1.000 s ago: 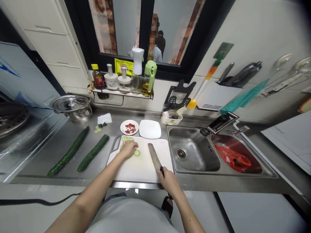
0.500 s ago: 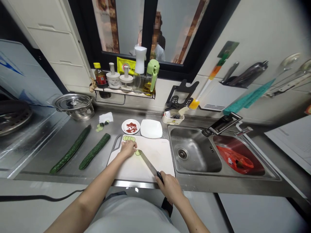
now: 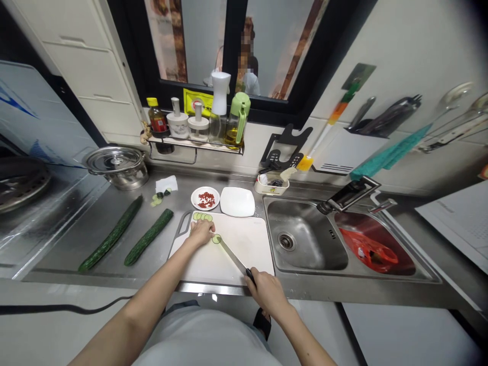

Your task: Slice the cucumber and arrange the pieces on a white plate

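the work in hand looks like knife work on a single cucumber slice [image 3: 216, 239], which lies near the left part of the white cutting board [image 3: 249, 241]. the person's right hand [image 3: 267, 291] has its fingers wrapped around the black handle of the kitchen knife [image 3: 234, 256], whose tip is at the slice. the left hand [image 3: 201, 235] rests over the board with its fingers bent and close together, the fingertips just beside the slice; whether they pinch anything cannot be told. a row of cut slices [image 3: 202, 217] overlaps along the board's far edge, beyond the left hand. left of the board lie a long cucumber [image 3: 111, 235] and a shorter cucumber [image 3: 149, 237], side by side and apart.

the next move seems to call for a small, controlled stroke of the tip, with the slice steadied and the left fingertips kept out of the blade's line.
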A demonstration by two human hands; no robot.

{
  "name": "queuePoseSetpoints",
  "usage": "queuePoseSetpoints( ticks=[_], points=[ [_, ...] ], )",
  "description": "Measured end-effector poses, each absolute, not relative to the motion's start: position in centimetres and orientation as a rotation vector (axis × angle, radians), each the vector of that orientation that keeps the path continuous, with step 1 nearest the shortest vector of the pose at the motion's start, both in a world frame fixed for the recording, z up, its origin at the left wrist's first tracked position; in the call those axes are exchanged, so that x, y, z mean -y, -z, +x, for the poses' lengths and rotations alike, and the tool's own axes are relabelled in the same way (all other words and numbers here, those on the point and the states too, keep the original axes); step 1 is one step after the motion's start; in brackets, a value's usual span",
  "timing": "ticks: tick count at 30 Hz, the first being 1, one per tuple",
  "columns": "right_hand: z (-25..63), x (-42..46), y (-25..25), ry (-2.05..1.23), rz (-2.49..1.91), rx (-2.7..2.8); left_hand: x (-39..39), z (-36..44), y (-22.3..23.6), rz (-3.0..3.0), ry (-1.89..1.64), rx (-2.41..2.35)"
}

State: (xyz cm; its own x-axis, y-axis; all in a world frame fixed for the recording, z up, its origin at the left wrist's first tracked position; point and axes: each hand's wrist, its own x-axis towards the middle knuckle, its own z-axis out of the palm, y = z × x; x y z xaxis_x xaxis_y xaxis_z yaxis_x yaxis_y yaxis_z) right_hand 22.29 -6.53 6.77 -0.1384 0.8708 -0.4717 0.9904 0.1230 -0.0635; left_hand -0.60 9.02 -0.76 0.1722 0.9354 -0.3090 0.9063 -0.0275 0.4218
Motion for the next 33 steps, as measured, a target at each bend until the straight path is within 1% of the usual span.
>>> queuePoseSetpoints(
  ticks=[12,18,33],
  points=[
    [22.6,4.9,-7.5,0.569,1.731,-2.036,-9.0,-0.5,0.8,1.916,-0.064,-1.743],
    [21.9,4.9,-7.4,0.591,1.762,-2.023,-8.8,-0.5,0.7,1.913,-0.057,-1.745],
    [21.0,4.5,-7.6,0.557,1.747,-2.035,-8.7,-0.3,0.3,1.910,-0.054,-1.765]
  ],
)
